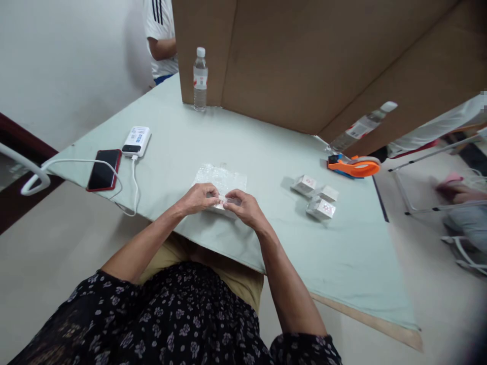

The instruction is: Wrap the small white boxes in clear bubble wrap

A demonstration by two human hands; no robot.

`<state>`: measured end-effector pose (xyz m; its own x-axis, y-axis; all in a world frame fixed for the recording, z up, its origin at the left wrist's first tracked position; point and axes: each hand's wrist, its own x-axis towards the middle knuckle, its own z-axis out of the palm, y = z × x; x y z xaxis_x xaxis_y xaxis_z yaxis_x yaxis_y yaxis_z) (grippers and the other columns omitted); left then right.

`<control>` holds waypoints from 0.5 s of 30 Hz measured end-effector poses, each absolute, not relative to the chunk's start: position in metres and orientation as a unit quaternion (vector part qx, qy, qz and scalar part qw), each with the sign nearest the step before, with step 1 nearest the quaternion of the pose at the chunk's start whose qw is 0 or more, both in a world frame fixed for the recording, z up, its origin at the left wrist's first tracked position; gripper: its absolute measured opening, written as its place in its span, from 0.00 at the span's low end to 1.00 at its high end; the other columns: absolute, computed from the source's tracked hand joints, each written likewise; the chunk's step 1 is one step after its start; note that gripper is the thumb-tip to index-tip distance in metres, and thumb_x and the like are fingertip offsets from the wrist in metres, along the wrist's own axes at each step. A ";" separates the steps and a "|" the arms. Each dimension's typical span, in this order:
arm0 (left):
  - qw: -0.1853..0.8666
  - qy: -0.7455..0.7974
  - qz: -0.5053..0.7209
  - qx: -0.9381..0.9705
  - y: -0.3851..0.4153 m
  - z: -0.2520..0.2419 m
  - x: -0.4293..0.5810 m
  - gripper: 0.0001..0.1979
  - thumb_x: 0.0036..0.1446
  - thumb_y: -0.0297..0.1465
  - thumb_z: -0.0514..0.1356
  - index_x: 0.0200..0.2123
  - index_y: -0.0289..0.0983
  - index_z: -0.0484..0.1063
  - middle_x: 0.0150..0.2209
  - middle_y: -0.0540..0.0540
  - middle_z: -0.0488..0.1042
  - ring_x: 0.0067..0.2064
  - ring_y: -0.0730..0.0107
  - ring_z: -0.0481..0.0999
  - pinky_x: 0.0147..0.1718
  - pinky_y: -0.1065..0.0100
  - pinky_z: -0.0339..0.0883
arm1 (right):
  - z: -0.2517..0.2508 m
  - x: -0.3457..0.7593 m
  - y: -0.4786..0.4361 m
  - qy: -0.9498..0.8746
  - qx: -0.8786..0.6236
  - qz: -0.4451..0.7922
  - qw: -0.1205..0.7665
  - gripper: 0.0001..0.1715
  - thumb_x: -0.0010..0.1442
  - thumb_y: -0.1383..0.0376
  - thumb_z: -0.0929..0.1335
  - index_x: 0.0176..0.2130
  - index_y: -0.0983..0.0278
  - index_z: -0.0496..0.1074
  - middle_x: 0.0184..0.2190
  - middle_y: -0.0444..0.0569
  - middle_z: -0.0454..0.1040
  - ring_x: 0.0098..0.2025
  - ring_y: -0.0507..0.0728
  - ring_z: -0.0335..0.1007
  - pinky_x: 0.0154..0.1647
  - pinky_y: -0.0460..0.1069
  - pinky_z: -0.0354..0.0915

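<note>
A sheet of clear bubble wrap (222, 176) lies near the table's front edge, its far part spread flat. My left hand (198, 198) is closed on its near part, thumb and fingers pinched together. From the other side, my right hand (245, 207) pinches the bubble wrap too, with its fingertips close to those of the left. Something small and pale shows between the two hands, largely hidden by the fingers. Off to the right sit three small white boxes, (305, 183) one at the back, and each appears to be in clear wrapping.
An orange tape dispenser (353, 166) lies at the right edge. Water bottles (200, 83) stand by a tall cardboard panel (274, 61). At left are a phone (104, 171) and a white power bank (136, 141) with a cable. Another person (163, 48) is behind the panel.
</note>
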<state>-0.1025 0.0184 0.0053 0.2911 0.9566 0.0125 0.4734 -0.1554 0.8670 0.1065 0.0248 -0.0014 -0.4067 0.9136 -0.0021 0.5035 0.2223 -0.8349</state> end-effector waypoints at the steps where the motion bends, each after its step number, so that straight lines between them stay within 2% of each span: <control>1: 0.403 0.512 0.304 0.695 0.018 0.005 -0.102 0.06 0.51 0.33 0.61 0.27 0.36 0.73 0.32 0.49 0.76 0.36 0.70 0.73 0.38 0.69 0.64 | -0.005 0.103 0.024 -0.727 -0.487 0.401 0.270 0.12 0.54 0.59 0.71 0.36 0.63 0.77 0.34 0.47 0.79 0.37 0.57 0.74 0.41 0.52 0.67; 5: 0.412 0.503 0.297 0.699 0.014 0.007 -0.101 0.05 0.50 0.31 0.61 0.26 0.36 0.74 0.30 0.50 0.75 0.35 0.71 0.73 0.36 0.70 0.63 | -0.013 0.100 0.014 -0.700 -0.496 0.411 0.309 0.09 0.54 0.59 0.70 0.31 0.63 0.74 0.29 0.45 0.77 0.33 0.55 0.72 0.37 0.49 0.64; 15: 0.433 0.507 0.322 0.672 0.002 0.003 -0.100 0.05 0.50 0.32 0.62 0.26 0.36 0.75 0.29 0.50 0.76 0.33 0.73 0.73 0.35 0.71 0.63 | -0.024 0.099 -0.005 -0.693 -0.505 0.387 0.340 0.09 0.57 0.58 0.68 0.33 0.61 0.73 0.33 0.46 0.80 0.36 0.57 0.74 0.41 0.51 0.66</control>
<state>-0.0999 0.0018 0.0032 0.2793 0.9602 -0.0058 0.4021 -0.1114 0.9088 0.0988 -0.0049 -0.0237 -0.2590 0.9626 0.0795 0.4366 0.1902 -0.8793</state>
